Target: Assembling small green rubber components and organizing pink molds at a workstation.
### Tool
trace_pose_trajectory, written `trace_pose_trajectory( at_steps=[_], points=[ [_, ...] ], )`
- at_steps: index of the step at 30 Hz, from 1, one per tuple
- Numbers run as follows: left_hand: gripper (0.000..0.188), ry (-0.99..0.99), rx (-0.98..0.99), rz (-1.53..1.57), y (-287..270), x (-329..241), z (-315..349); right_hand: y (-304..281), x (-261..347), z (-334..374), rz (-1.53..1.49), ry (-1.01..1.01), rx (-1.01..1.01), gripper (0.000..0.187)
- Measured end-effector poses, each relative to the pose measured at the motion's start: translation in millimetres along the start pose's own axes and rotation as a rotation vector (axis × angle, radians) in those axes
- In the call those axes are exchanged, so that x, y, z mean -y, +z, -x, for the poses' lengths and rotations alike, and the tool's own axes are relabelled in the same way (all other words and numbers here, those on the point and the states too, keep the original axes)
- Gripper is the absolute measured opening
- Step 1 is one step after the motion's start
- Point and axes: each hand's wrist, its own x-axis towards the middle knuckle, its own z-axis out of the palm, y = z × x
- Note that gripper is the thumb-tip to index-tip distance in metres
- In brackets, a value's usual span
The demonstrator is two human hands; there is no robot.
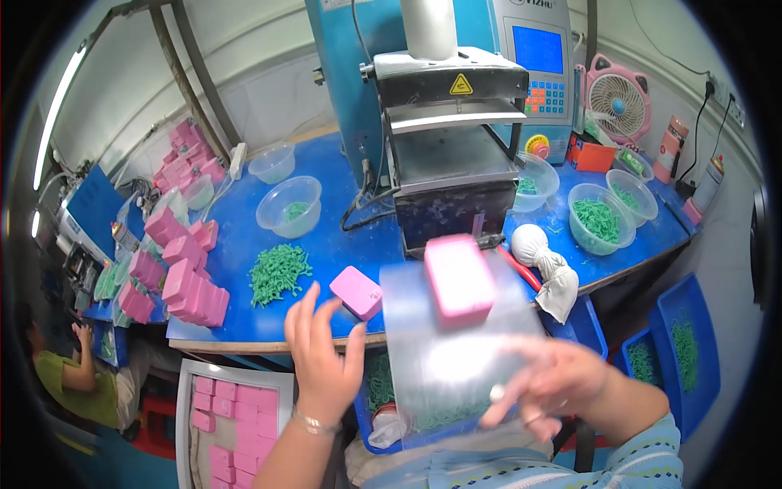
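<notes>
Your right hand (558,379) blurs over the clear sheet (419,338); you can't tell how wide its fingers are or if they hold anything. Your left hand (326,350) is empty, fingers spread, near one pink block (357,291) on the table (338,236). Another pink block (460,281) sits on the sheet's far end.

Left hand (327,359) hovers beside a pink block (356,291).

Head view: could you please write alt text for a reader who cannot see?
A person's left hand and blurred right hand are near a shiny sheet with a pink block at its far end, before a teal machine on a blue table.
</notes>
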Motion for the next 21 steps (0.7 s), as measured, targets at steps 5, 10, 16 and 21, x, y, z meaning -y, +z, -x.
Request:
trace_pose_trajectory(
  at_steps=[5,10,16,21],
  points=[
    [0.062,-0.185,0.166,-0.01,40.0,23.0,-21.0,30.0,60.4,-18.7,0.1,-0.22,-0.024,0.065],
    [0.063,-0.185,0.142,-0.075,43.5,20.2,-23.3,19.5,87.1,-32.0,0.05,-0.282,-0.058,0.062],
    [0.064,-0.127,0.079,-0.092,45.6,23.3,-21.1,25.1,107.5,-70.7,0.219,-0.551,-0.514,0.038],
    [0.065,-0.122,0.082,-0.097,48.0,21.8,-20.8,-17.0,119.1,-74.0,0.608,-0.58,-0.654,0.034]
  ],
)
